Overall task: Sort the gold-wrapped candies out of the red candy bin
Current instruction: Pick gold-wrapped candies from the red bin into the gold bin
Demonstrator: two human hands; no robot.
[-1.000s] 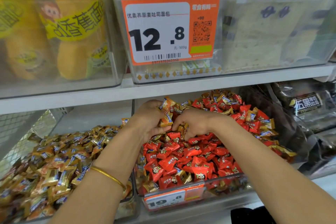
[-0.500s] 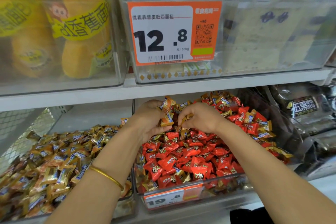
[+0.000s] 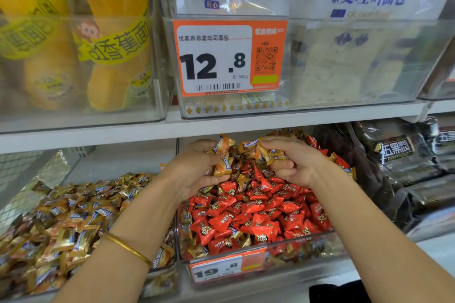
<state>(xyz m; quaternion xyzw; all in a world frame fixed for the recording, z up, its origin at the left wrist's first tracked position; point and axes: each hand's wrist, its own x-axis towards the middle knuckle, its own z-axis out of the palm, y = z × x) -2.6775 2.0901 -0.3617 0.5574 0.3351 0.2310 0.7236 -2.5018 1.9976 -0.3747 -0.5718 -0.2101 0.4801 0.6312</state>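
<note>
A clear bin [image 3: 305, 251] on the lower shelf holds a heap of red-wrapped candies [image 3: 253, 214] with gold-wrapped candies mixed in toward the back and sides. My left hand [image 3: 197, 172] hovers over the bin's back left and grips several gold-wrapped candies [image 3: 222, 155]. My right hand [image 3: 295, 162] is palm-up just right of it, fingers curled round a few more gold candies [image 3: 267, 152]. The two hands almost meet above the red heap.
Left of the red bin sits a bin full of gold-wrapped candies [image 3: 73, 219]. Dark packets [image 3: 398, 155] fill the bin on the right. Just above my hands runs the white shelf [image 3: 221, 128] with bread bins and an orange price tag [image 3: 229, 59].
My right hand lifted off the heap and turned palm-up with gold candies in its fingers. My left hand kept its handful. The camera moved closer to the bins.
</note>
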